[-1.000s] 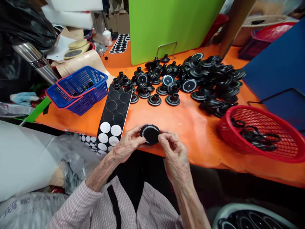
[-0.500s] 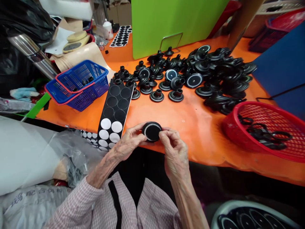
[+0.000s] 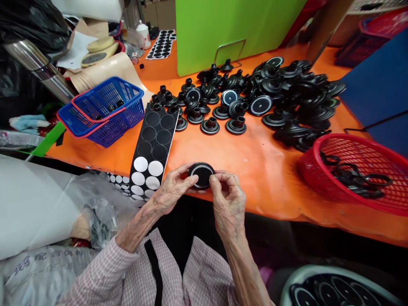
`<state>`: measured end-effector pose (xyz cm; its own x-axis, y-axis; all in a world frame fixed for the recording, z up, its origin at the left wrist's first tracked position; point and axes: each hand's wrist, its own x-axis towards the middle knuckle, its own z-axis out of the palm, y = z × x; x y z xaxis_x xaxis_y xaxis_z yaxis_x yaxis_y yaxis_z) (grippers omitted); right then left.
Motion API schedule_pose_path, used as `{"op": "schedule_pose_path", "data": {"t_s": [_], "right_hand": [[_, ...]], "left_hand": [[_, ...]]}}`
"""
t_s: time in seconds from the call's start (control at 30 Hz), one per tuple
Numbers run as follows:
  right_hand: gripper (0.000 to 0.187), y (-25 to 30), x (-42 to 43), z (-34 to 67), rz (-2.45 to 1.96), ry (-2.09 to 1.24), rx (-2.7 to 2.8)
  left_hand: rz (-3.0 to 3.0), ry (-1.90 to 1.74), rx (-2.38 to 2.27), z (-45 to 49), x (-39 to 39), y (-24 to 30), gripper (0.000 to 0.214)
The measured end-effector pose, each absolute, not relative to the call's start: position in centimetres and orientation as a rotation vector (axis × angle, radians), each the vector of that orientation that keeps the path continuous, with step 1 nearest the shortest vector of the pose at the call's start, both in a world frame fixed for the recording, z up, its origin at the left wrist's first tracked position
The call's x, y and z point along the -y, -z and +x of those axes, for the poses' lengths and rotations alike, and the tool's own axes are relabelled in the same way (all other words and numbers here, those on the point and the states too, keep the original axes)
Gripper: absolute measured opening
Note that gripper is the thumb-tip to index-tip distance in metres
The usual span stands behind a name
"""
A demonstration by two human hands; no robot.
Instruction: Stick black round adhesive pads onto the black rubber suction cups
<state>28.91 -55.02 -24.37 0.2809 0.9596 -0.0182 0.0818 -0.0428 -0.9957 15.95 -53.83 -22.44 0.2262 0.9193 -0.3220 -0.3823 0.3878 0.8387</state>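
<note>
Two nested blue baskets (image 3: 105, 114) at far left, set back within easy reach. Next, a black strip (image 3: 153, 146) lying flat on the orange table (image 3: 255, 182), with about six white discs (image 3: 140, 164) left near the edge closest to the hands. Then the left hand (image 3: 172, 189), fingers curled and closed on the black round piece (image 3: 201, 175), and the right hand (image 3: 228, 204), fingertips pinching its far edge, the piece lifted clear of the table. Beyond, dozens of black parts (image 3: 236, 126), and at right one red basket (image 3: 353, 170) holding several black rings (image 3: 353, 180).
</note>
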Motion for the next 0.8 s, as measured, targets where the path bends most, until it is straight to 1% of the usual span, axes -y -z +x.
{"op": "schedule_pose_path", "data": {"t_s": [0.27,0.47,0.63,0.73,0.8], "right_hand": [[0.022,24.8,55.1,28.4,-1.455,-0.835,1.193],[0.01,24.9,55.2,28.0,-1.447,-0.464,1.427],[0.009,25.0,55.0,27.3,-1.448,-0.328,1.509],[0.011,24.9,55.0,27.3,-1.458,-0.42,1.428],[0.022,24.7,55.2,27.7,-1.462,-0.652,1.291]], "left_hand": [[0.7,-1.039,-0.958,15.8,54.0,22.6,0.04],[0.708,-1.069,-0.977,15.8,54.1,22.3,0.042],[0.694,-1.086,-0.984,15.6,54.1,22.3,0.041],[0.671,-1.115,-0.984,15.5,54.3,22.1,0.04],[0.659,-1.135,-0.979,15.3,54.8,21.9,0.039]]}}
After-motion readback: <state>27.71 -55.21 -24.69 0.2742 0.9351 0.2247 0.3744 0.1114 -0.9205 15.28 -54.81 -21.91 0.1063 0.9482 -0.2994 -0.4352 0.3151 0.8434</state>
